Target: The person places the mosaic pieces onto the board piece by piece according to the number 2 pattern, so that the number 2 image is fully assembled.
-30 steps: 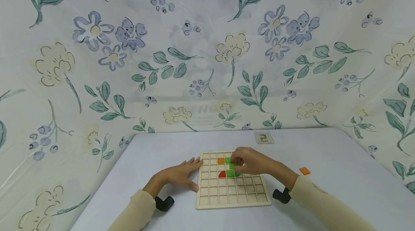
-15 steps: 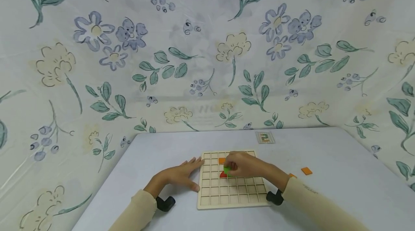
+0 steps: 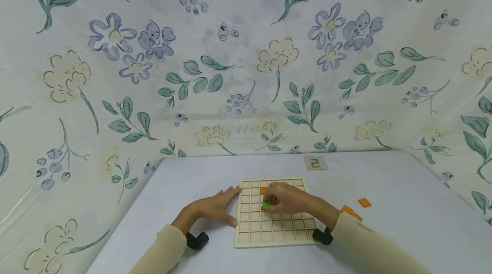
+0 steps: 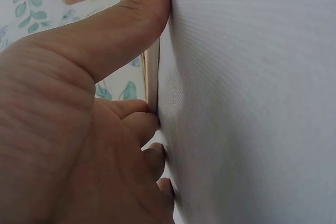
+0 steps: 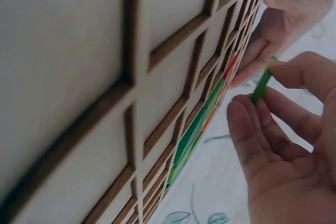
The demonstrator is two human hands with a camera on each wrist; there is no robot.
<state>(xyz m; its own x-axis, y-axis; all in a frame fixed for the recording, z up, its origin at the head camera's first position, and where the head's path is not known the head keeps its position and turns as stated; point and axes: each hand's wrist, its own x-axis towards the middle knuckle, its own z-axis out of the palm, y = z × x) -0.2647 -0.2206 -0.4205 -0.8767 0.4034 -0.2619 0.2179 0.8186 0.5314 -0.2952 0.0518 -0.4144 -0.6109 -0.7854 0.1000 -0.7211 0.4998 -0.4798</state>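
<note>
A light wooden grid board (image 3: 250,236) lies on the table. My right hand (image 3: 286,199) is over its upper middle, pinching a thin green tile (image 5: 262,85) between thumb and fingers, just above the grid in the right wrist view. Set in the cells are an orange tile (image 3: 263,190), a red piece (image 5: 230,66), a green tile (image 5: 214,90) and a dark green piece (image 5: 190,135); my right hand hides most of these in the head view. With fingers spread, my left hand (image 3: 211,209) rests at the board's left edge, fingertips and thumb against its side.
Loose orange tiles (image 3: 364,202) lie on the white table (image 3: 192,171) right of the board, two of them close to the right sleeve (image 3: 365,240). Behind the board is a small pattern card (image 3: 315,163). A floral sheet (image 3: 246,73) hangs at the back.
My right hand has shifted left and slightly toward me with the green tile, now over the red piece. Two orange tiles near the right sleeve have come into sight. The left hand stays put.
</note>
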